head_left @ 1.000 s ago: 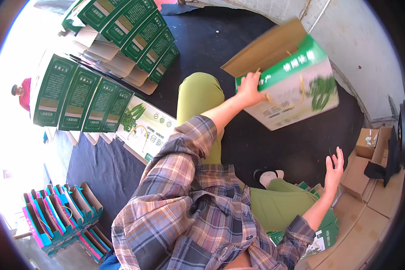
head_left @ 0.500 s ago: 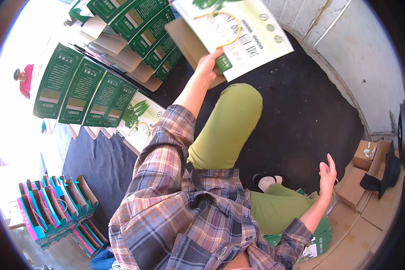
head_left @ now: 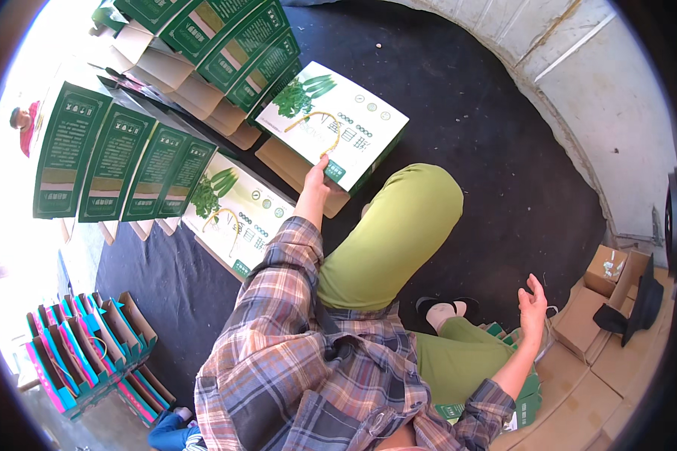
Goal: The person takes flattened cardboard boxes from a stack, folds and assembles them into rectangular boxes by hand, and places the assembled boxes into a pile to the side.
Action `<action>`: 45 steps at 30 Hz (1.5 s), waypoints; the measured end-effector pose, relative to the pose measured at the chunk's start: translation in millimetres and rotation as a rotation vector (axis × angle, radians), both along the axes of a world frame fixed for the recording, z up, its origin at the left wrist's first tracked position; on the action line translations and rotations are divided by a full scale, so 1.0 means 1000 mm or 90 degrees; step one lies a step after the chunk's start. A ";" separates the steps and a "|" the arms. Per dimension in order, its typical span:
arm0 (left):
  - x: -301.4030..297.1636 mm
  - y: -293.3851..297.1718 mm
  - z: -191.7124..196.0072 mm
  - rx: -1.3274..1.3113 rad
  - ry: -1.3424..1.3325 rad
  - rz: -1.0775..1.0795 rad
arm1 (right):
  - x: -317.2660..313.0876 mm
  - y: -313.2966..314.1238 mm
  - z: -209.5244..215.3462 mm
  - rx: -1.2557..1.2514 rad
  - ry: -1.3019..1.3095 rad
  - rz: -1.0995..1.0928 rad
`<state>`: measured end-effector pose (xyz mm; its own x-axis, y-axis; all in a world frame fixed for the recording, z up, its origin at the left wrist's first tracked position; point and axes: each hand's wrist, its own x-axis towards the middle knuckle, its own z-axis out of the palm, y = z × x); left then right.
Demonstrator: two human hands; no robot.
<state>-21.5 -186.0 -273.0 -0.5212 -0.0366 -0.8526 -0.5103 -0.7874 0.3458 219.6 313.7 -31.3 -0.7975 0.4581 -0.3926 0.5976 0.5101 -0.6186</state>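
Taking the raised knee (head_left: 399, 214) as our mark, we had the green-and-white carton (head_left: 353, 113) beyond it and to its left, straight ahead of our left hand (head_left: 314, 186). Its broad white face was turned up, and its longer axis slanted from far left to near right, toward the knee's side. Our left hand was much the nearer: its fingers were closed on the carton's near edge, beside one end of the yellow cord handle (head_left: 338, 137). Our right hand (head_left: 532, 308), right of the knee and well apart from the carton, was half open, fingers loosely bent, and held nothing that we could see. Left of the knee we had a lying carton (head_left: 233, 214) with a matching white face, and farther left a row of dark green cartons (head_left: 116, 158).

On the white face we saw pictured leafy greens, long green vegetables, small round marks, bold dark characters and a green block near our fingers. The row's panels bore small pale symbols and lines too fine for us to read.
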 end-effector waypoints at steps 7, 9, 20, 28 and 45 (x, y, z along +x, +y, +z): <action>-0.009 -0.014 -0.014 -0.038 -0.015 0.033 | -0.005 -0.006 -0.004 0.021 -0.039 0.010; -0.013 -0.021 -0.019 -0.048 -0.005 0.054 | -0.006 -0.005 -0.006 0.018 -0.048 0.013; -0.018 -0.011 -0.033 -0.084 0.006 -0.004 | -0.002 0.006 -0.021 0.023 -0.017 0.027; -0.002 -0.017 -0.054 -0.145 0.037 -0.112 | -0.004 -0.010 -0.004 0.042 0.008 0.016; 0.007 -0.011 0.048 -0.667 0.261 -0.239 | 0.073 0.019 0.056 0.018 0.377 -0.143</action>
<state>-14.6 -197.2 -224.7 -0.8756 -0.4036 -0.2652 -0.3501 0.1522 0.9243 292.5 332.6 24.3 -0.7586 0.6438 0.1002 0.2527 0.4325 -0.8655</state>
